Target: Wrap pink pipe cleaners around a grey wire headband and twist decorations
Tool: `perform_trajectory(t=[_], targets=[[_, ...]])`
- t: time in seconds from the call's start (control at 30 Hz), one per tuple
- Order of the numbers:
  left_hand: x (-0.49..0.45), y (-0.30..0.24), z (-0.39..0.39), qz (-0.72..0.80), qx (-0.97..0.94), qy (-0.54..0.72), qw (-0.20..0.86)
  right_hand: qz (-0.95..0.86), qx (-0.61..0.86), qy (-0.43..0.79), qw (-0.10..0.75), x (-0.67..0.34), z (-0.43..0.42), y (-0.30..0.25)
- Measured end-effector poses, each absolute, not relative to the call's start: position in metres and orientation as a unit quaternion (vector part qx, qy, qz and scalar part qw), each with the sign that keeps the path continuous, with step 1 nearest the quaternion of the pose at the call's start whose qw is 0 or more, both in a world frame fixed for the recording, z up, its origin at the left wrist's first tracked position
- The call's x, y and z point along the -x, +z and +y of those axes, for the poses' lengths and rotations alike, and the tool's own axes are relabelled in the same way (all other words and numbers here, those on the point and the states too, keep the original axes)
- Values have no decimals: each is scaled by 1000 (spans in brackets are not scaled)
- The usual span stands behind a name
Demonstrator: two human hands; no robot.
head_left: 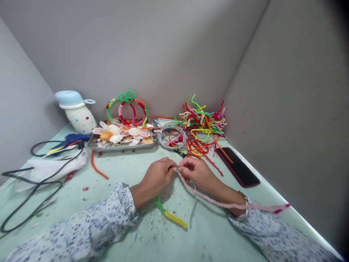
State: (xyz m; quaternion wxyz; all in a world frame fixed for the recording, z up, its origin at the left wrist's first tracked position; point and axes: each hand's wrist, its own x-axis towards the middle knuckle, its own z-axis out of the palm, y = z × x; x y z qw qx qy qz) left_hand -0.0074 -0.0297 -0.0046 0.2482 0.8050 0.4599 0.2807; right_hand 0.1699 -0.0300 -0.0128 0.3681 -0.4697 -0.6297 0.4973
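Observation:
My left hand [159, 176] and my right hand [197, 173] meet fingertip to fingertip above the table, both pinching. From between the fingertips a pink pipe cleaner [212, 199] with a magenta tip runs right, across my right wrist. Below my left hand a wire wrapped in green and yellow pipe cleaner [174, 218] sticks out. A bare grey wire [194, 207] curves down below my right hand. My fingers hide the spot where these strands meet, so I cannot see how they join.
Behind my hands stand a metal tray [122, 147] of shells, a wire coil [172, 137] and a heap of pipe cleaners [201, 116]. Scissors [181, 153] lie just beyond my hands. A phone [238, 169] rests right; a bottle [79, 116] and black cable [29, 203] are left.

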Motion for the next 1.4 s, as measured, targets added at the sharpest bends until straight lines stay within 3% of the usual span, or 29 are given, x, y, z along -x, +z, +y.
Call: perform_trajectory(t=[0.83, 1.4], targets=[[6, 1, -33, 502, -757, 302, 290, -626, 473, 500, 367, -171, -27, -11], [7, -2, -32, 495, -779, 288, 254, -676, 490, 447, 321, -174, -29, -5]])
